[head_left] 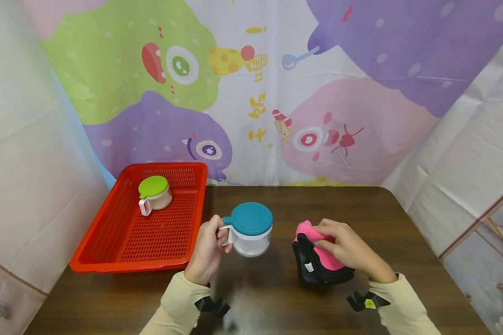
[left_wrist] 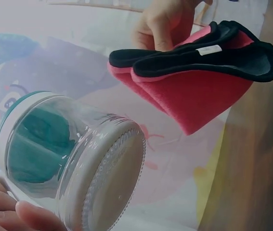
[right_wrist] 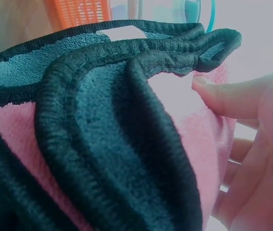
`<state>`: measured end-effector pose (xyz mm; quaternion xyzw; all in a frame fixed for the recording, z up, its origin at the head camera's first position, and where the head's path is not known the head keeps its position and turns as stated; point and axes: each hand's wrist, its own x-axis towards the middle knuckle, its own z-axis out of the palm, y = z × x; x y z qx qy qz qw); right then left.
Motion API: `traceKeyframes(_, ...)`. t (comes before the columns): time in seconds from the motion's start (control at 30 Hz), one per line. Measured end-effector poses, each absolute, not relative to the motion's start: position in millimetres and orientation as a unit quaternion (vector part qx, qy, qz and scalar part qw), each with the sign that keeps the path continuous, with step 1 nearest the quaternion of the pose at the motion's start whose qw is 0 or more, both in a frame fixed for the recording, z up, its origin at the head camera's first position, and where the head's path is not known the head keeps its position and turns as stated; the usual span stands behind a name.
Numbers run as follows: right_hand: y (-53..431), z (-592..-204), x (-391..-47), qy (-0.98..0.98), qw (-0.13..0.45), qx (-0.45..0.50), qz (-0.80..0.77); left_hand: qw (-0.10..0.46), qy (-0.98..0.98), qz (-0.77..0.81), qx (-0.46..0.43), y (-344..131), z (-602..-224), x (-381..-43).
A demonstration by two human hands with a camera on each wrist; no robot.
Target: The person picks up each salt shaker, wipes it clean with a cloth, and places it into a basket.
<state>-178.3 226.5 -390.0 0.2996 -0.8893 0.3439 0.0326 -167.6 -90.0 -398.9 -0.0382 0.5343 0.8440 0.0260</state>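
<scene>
My left hand [head_left: 207,246] grips the white handle of a clear jar with a teal lid [head_left: 251,218]. In the left wrist view the jar [left_wrist: 78,163] is tilted, its ribbed base towards the camera and a pale layer near the bottom. To its right, my right hand [head_left: 345,244] pinches a folded cloth [head_left: 327,256], pink on one side and dark on the other, with black edging. The right wrist view shows the thumb on the pink side of the cloth [right_wrist: 189,106]. Cloth and jar are apart.
A red plastic basket [head_left: 138,266] stands on the left of the brown wooden table [head_left: 385,218]. Inside it is a similar jar with a green lid [head_left: 154,186] and white handle. A cartoon-printed curtain [head_left: 251,158] hangs behind the table, with pale sheets at both sides.
</scene>
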Motion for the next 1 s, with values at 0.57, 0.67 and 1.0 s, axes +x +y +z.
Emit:
traceKeyframes(0.57, 231.8, -396.7, -175.9, -0.893, 0.025, 0.289, 0.345, 0.008, 0.522, 0.851, -0.047, -108.3, -387.8, -171.6)
traceKeyframes(0.67, 232.8, -397.2, -175.4, -0.893, 0.027, 0.289, 0.344, 0.001, 0.521, 0.852, -0.043, -112.9, -384.4, -172.8)
traceKeyframes(1.0, 235.4, -398.4, -177.3, -0.892, 0.037, 0.296, 0.340, -0.017, 0.524, 0.851, -0.036, -126.9, -374.3, -176.3)
